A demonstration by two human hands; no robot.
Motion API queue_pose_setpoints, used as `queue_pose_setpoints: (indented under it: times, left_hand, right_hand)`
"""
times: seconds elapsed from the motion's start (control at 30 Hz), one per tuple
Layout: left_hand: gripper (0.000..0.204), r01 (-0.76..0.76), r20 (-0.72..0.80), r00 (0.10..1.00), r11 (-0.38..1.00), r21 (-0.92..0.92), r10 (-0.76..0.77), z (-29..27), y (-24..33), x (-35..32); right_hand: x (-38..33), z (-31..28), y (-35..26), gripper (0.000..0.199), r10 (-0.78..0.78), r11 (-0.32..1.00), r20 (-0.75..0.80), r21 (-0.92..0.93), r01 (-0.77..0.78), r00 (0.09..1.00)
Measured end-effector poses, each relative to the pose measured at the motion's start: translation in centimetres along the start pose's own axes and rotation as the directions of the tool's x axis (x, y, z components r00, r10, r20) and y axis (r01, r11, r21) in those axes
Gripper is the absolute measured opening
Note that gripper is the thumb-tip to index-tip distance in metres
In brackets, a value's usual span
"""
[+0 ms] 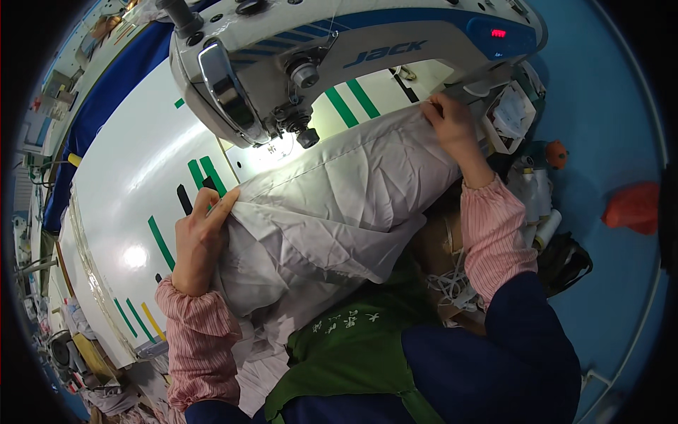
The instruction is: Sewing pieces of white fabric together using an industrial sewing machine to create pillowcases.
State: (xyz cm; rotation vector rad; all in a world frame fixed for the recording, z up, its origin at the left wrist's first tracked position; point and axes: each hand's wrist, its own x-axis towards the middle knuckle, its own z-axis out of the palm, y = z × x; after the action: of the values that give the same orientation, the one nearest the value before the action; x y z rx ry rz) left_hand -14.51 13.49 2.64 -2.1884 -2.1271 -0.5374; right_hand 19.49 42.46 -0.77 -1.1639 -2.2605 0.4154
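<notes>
Blue-lettered sewing machine (395, 32), lettered green apron (353, 353), both hands (198, 240) (455, 131) pinching white fabric (339, 194)

On my feed I log: white cloth (339, 198), soft, creased; counter (127, 184), smooth, glossy; cover plate (226, 81), polished metal; sleeve (498, 233), ribbed, matt fabric.

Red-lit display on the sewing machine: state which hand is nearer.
Right: the right hand appears below and slightly left of the display; the left hand, much farther down and left.

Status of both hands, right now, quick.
Left hand: closed, pinching the cloth near its upper left corner.
Right hand: closed, pinching the same cloth near its upper right corner.
</notes>
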Motion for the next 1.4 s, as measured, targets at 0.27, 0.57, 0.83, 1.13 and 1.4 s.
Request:
queue_pose_setpoints:
  times: [0.27,0.57,0.83,1.13,1.4]
  left_hand:
    - [0.049,0.010,-0.006,1.000,1.000,-0.005,-0.010,0.1,-0.1,-0.2]
    - [0.048,0.025,-0.004,1.000,0.999,-0.022,-0.025,0.1,-0.2,-0.2]
    - [0.042,0.016,0.015,1.000,0.999,-0.038,-0.016,0.3,-0.8,-1.0]
    - [0.039,-0.008,-0.006,1.000,1.000,-0.002,0.008,0.2,-0.8,-0.9]
    - [0.039,-0.024,0.014,1.000,1.000,-0.002,0.024,0.6,-0.2,-0.5]
  right_hand:
    - [-0.1,1.5,0.6,0.019,-0.012,0.982,-0.161,-0.186,-0.018,0.987]
    - [0.0,2.1,1.8,0.015,0.009,0.970,-0.152,-0.238,-0.045,0.988]
    - [-0.1,0.3,-4.0,0.012,0.000,0.974,-0.187,-0.222,-0.042,0.982]
    - [-4.3,8.4,-21.0,0.027,-0.651,0.749,0.151,0.286,0.598,0.744]
    - [-3.1,8.5,-19.5,0.028,-0.705,0.705,0.166,0.274,0.655,0.690]
